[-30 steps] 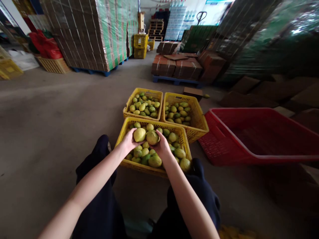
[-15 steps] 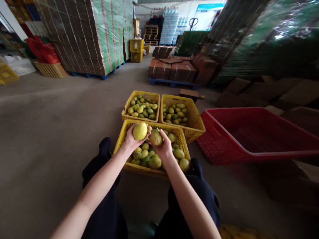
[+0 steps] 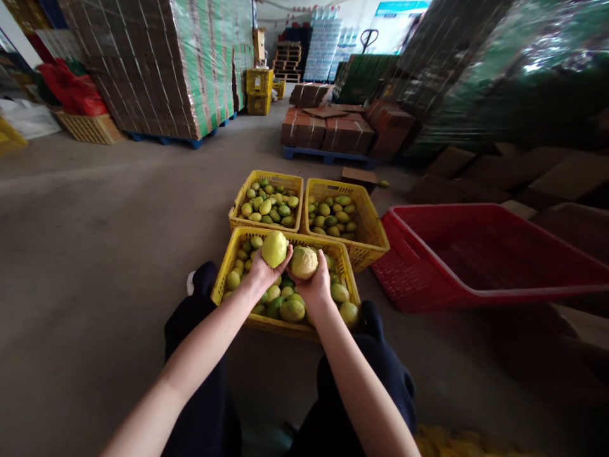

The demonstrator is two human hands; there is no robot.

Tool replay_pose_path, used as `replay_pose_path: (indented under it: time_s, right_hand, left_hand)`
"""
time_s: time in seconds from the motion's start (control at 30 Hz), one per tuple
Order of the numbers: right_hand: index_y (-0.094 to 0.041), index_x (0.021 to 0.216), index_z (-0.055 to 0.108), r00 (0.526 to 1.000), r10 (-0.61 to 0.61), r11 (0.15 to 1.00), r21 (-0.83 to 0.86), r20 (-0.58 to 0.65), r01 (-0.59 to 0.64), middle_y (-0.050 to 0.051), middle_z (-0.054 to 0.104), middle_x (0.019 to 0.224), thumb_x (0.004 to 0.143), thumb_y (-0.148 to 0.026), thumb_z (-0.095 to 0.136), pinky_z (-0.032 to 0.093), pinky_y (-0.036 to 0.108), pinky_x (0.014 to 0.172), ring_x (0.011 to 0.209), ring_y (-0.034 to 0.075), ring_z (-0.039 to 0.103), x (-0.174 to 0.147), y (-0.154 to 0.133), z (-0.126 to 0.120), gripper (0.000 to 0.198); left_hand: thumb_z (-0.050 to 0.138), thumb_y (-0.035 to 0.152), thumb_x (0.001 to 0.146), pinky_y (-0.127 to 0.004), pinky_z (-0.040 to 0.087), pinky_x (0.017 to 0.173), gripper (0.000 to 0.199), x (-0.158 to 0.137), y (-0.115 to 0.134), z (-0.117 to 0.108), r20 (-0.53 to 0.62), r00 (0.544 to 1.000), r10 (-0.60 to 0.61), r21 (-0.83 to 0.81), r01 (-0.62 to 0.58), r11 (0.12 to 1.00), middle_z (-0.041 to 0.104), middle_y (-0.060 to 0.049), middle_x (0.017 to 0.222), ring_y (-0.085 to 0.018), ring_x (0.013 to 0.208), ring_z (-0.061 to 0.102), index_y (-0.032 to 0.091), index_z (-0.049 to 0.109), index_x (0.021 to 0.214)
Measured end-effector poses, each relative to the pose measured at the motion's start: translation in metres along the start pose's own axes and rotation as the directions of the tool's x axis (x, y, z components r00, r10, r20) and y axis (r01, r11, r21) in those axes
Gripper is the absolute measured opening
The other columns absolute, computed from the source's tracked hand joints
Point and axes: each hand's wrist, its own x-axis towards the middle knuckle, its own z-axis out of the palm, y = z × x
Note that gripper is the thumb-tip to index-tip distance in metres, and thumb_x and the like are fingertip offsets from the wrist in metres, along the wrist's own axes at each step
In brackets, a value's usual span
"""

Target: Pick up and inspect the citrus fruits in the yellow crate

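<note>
My left hand is closed around a smooth yellow-green lemon-like fruit, its fingers curled under it. Beside it, my right hand grips a paler, lumpy lemon-like fruit. Both hands are above the near yellow crate, which holds many loose green and yellow fruits. My forearms and hands hide part of the crate's contents.
Behind stand two more yellow crates of fruit, one left and one right. A large red basket is at the right. Cartons on a blue pallet and wrapped stacks stand farther back.
Both hands have shifted slightly right with their fruits. The fruit in my right hand has been turned, showing a paler, lumpier side. More of the crate's left part is now visible.
</note>
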Motion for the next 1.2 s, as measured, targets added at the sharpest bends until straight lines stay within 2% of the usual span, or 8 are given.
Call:
replay_pose_path:
  time_s: [0.13,0.33,0.53,0.67,0.8,0.9,1.0,1.2]
  right_hand:
    - [-0.024,0.088,0.062,1.000,-0.001,1.000,0.022,0.012,0.001,-0.003,0.072,0.070,0.085,-0.034,0.058,0.061,0.029,0.054,0.060,0.016,0.070,-0.005,-0.004,-0.001,0.011]
    - [-0.027,0.088,0.060,0.997,0.068,0.993,0.102,-0.028,-0.064,-0.003,0.069,0.063,0.086,-0.033,0.058,0.061,0.031,0.052,0.058,0.017,0.068,-0.006,-0.008,-0.003,0.007]
    - [-0.029,0.093,0.063,0.985,0.169,0.984,-0.044,-0.024,-0.170,0.000,0.070,0.062,0.087,-0.030,0.053,0.057,0.032,0.044,0.052,0.021,0.068,0.007,0.001,-0.010,0.012]
    - [-0.027,0.098,0.063,0.991,0.137,0.980,-0.144,0.000,-0.136,-0.001,0.071,0.062,0.088,-0.030,0.058,0.057,0.033,0.046,0.051,0.021,0.067,0.010,0.007,-0.009,0.012]
    - [-0.025,0.094,0.062,0.996,0.089,0.989,-0.116,-0.024,-0.091,-0.003,0.073,0.067,0.092,-0.032,0.056,0.060,0.031,0.051,0.055,0.018,0.068,0.003,0.006,-0.002,0.009]
    - [-0.024,0.087,0.062,0.993,0.115,0.987,-0.121,0.036,-0.110,-0.003,0.071,0.065,0.090,-0.033,0.059,0.060,0.029,0.052,0.056,0.017,0.068,-0.002,0.002,0.000,0.010]
    - [-0.024,0.083,0.062,0.978,0.186,0.971,-0.169,0.097,-0.168,-0.001,0.069,0.061,0.086,-0.037,0.065,0.056,0.028,0.046,0.052,0.018,0.065,-0.001,-0.001,-0.003,0.014]
    - [-0.023,0.087,0.061,0.951,0.305,0.935,-0.208,0.050,-0.289,0.004,0.071,0.065,0.085,-0.034,0.058,0.056,0.032,0.042,0.056,0.023,0.069,0.009,0.007,-0.010,0.012]
  left_hand:
    - [0.036,0.027,0.103,-0.029,0.062,0.054,0.036,0.003,-0.002,0.001,0.022,0.999,0.046,-0.049,-0.045,0.998,0.072,-0.010,0.077,-0.021,0.066,0.072,0.015,0.065,0.121]
    - [0.059,0.039,0.097,-0.023,0.062,0.061,0.032,-0.004,0.007,0.000,0.007,0.995,0.104,0.002,-0.104,0.995,0.070,-0.005,0.079,-0.016,0.068,0.071,0.016,0.066,0.119]
    - [0.044,0.033,0.101,-0.027,0.060,0.052,0.039,-0.007,0.016,-0.012,0.089,0.996,0.012,0.107,-0.021,0.994,0.074,-0.012,0.087,-0.020,0.066,0.070,0.013,0.065,0.128]
    - [0.053,0.034,0.097,-0.025,0.057,0.049,0.041,-0.012,0.020,-0.016,0.112,0.989,0.091,0.240,-0.116,0.964,0.077,-0.013,0.098,-0.021,0.070,0.073,0.017,0.064,0.133]
    - [0.050,0.041,0.098,-0.026,0.059,0.054,0.041,-0.022,0.028,-0.016,0.112,0.990,0.082,0.282,-0.111,0.953,0.076,-0.010,0.085,-0.020,0.068,0.073,0.015,0.066,0.126]
    - [0.044,0.041,0.099,-0.022,0.051,0.041,0.043,-0.028,0.038,-0.020,0.124,0.992,0.032,0.290,-0.067,0.955,0.072,-0.008,0.072,-0.018,0.054,0.068,0.011,0.068,0.119]
    - [0.040,0.038,0.099,-0.021,0.042,0.033,0.044,-0.031,0.046,-0.028,0.090,0.995,0.038,0.311,-0.064,0.948,0.071,-0.010,0.066,-0.018,0.044,0.062,0.008,0.069,0.113]
    - [0.028,0.045,0.102,-0.028,0.051,0.038,0.059,-0.031,0.052,-0.042,-0.073,0.992,0.102,0.360,-0.069,0.930,0.072,-0.013,0.067,-0.022,0.047,0.067,0.005,0.066,0.120]
